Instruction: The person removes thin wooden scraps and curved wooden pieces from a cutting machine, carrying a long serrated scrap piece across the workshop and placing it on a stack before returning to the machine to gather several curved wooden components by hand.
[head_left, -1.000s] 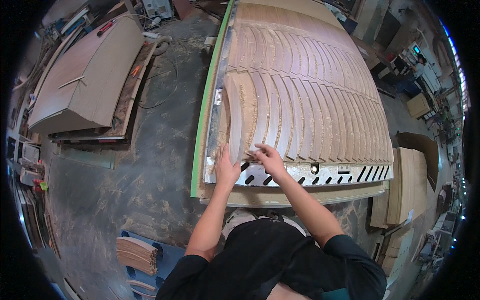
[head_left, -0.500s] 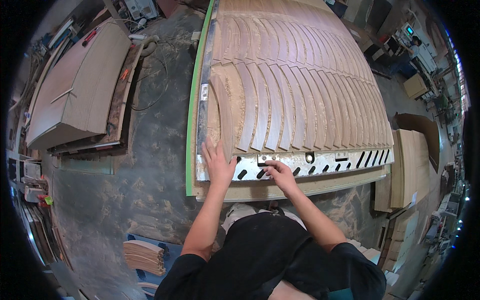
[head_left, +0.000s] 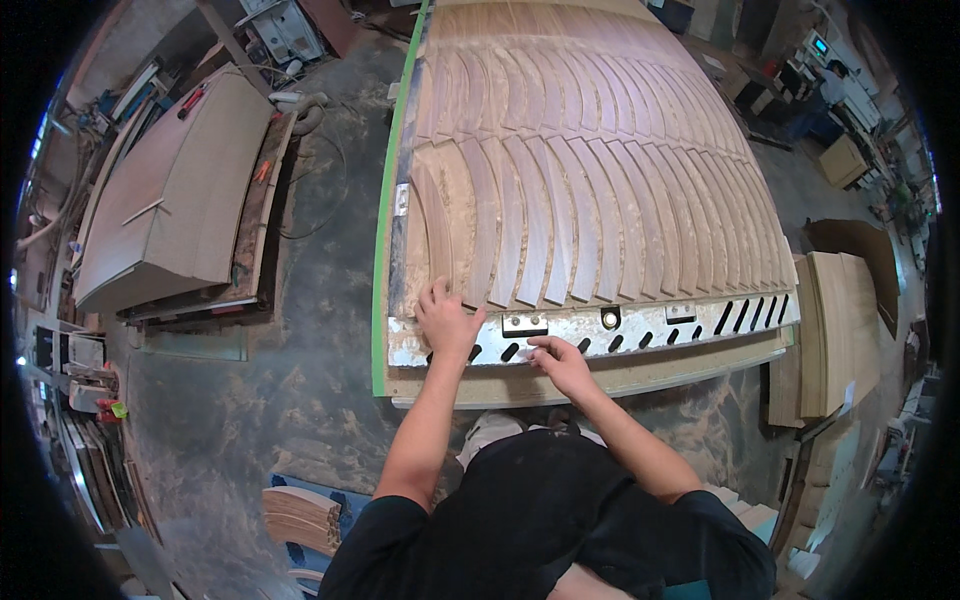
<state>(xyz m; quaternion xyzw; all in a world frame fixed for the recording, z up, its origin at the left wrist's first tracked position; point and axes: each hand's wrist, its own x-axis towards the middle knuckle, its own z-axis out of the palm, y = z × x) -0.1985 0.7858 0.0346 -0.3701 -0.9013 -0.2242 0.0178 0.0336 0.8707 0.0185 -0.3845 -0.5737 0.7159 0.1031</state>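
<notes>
At the bottom edge is the person's black short-sleeved top (head_left: 560, 500). To its left, a stack of brown curved wooden pieces (head_left: 300, 518) lies on a blue sheet (head_left: 346, 500) near the floor. Beyond these comes the near end of a large desk with a green stripe (head_left: 381, 330) along its left side. Across that end runs a silver metal rail (head_left: 405, 342) with slanted dark slots and a small black block (head_left: 524, 326) set into it.

The right hand (head_left: 565, 368) is over the rail, just below the block, released, its fingers loosely bent. A little farther in and to the left, the left hand (head_left: 450, 322) rests its fingers at the near end of the leftmost curved brown wooden strip (head_left: 438, 220); whether it grasps the strip or only touches it, I cannot tell. This strip lies lengthwise on the desk, near its left side. To its right is a row of similar curved strips (head_left: 620, 220) with sawdust between them, and a second row (head_left: 560, 92) lies behind.

Well apart on the right stand pale wooden panels (head_left: 835, 330). On the left is a broad brown wooden stack (head_left: 200, 200) with a red tool (head_left: 190, 102) on top. Far right, another person (head_left: 832, 85) is near a lit screen.
</notes>
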